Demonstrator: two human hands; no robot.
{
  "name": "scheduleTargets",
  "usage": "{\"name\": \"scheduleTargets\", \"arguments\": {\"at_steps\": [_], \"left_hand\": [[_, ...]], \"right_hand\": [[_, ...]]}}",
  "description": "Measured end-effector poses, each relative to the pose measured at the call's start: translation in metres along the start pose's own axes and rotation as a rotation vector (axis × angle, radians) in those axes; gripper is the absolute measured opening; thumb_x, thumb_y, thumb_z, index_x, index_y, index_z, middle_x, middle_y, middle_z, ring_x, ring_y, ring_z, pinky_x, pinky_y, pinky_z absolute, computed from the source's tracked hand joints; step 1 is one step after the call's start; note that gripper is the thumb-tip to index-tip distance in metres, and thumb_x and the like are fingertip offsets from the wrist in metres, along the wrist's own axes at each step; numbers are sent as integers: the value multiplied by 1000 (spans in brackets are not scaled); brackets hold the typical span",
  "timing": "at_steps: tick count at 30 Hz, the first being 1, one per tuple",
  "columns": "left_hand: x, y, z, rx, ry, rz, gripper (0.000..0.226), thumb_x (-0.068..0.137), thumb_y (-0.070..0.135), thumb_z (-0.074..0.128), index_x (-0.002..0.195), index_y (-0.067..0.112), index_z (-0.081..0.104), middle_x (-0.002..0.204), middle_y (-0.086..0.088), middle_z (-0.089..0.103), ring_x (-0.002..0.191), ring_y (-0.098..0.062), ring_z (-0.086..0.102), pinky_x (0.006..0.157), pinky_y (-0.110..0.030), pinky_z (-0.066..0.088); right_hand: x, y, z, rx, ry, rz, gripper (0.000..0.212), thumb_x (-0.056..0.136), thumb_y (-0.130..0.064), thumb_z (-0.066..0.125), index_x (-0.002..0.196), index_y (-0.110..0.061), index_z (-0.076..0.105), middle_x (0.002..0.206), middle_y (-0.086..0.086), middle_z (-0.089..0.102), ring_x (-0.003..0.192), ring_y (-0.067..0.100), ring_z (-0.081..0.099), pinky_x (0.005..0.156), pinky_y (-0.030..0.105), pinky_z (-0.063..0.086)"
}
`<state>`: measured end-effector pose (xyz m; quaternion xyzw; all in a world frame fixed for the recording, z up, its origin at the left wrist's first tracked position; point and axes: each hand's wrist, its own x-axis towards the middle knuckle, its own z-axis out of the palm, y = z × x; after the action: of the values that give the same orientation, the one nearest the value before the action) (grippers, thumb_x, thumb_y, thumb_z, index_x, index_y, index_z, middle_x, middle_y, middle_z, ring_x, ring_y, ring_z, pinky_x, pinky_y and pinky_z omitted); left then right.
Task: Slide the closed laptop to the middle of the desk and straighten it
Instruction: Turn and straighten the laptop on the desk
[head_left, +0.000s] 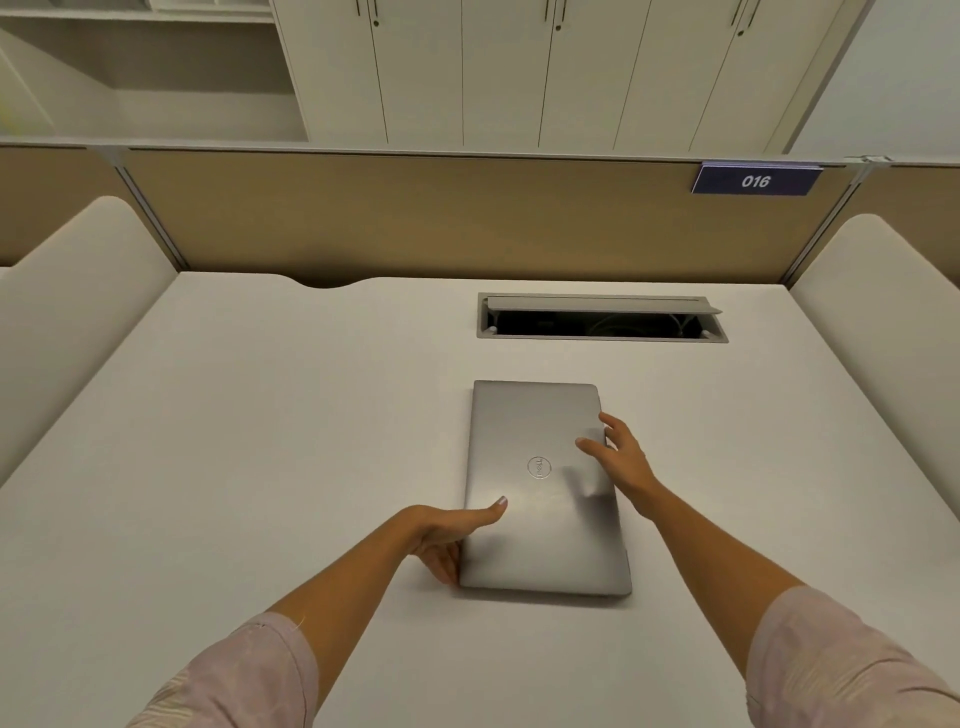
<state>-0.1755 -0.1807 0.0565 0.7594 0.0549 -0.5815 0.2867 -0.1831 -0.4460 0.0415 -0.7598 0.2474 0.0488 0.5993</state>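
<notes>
A closed silver laptop (535, 436) lies flat near the middle of the white desk (260, 415), its long side running away from me and its round logo facing up. My left hand (449, 535) grips its near left edge, thumb on the lid and fingers down the side. My right hand (621, 457) rests on the far right edge, with spread fingers touching the lid and the side.
An open cable hatch (602, 317) is set into the desk behind the laptop. A tan partition (415, 218) with a "016" sign (756, 181) closes the back. Padded white dividers (78, 291) stand at both sides. White cabinets rise beyond.
</notes>
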Motion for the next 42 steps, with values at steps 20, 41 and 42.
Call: {"name": "scheduleTargets", "arguments": {"at_steps": [20, 41, 42], "left_hand": [[42, 58, -60, 326, 813, 467, 59, 89, 43, 58, 135, 12, 38, 144, -8, 29, 126, -31, 41, 93, -45, 45], [107, 122, -95, 579, 656, 392, 83, 87, 61, 49, 152, 22, 15, 162, -4, 10, 149, -31, 4, 118, -57, 5], [108, 122, -96, 595, 664, 398, 82, 88, 62, 48, 152, 22, 15, 162, -6, 12, 149, -30, 6, 118, -56, 6]], "right_hand": [[-104, 82, -39, -495, -212, -110, 105, 54, -63, 82, 138, -52, 19, 135, -18, 31, 119, 8, 40, 101, 30, 38], [-126, 81, -8, -485, 96, 243, 58, 43, -48, 89, 82, -24, 53, 78, -9, 61, 67, 8, 56, 53, 21, 38], [-125, 78, -7, -525, 88, 263, 57, 46, -48, 89, 81, -22, 51, 78, -7, 62, 67, 10, 55, 52, 22, 36]]}}
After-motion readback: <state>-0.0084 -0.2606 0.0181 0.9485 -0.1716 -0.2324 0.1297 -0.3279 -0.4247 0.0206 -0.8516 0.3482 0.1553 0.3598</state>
